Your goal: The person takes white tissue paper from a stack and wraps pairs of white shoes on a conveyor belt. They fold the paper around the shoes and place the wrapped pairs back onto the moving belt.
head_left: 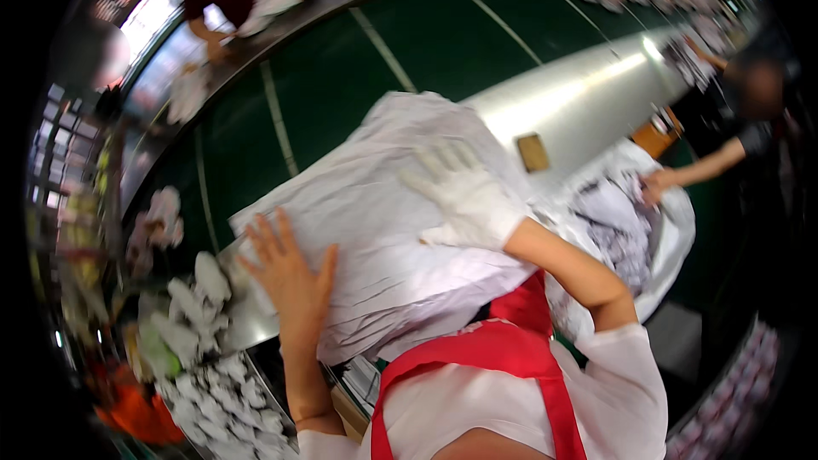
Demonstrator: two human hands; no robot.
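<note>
Resting hands: our bare left hand and gloved right hand lie spread on the sheet pile, apart, pinching nothing.
Pile spot: on our side of the green belt, hiding part of it.
Likely feel: thin, soft, papery, easy to crease; heavier all together. We'd best hold two opposite edges.
Hard to see: blur hides the sheet count; we can't tell what's underneath.

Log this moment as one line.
left hand: bare, spread on wrinkled white sheets | right hand: white-gloved, spread on same sheets | tan block: on metal surface, right of sheets
</note>
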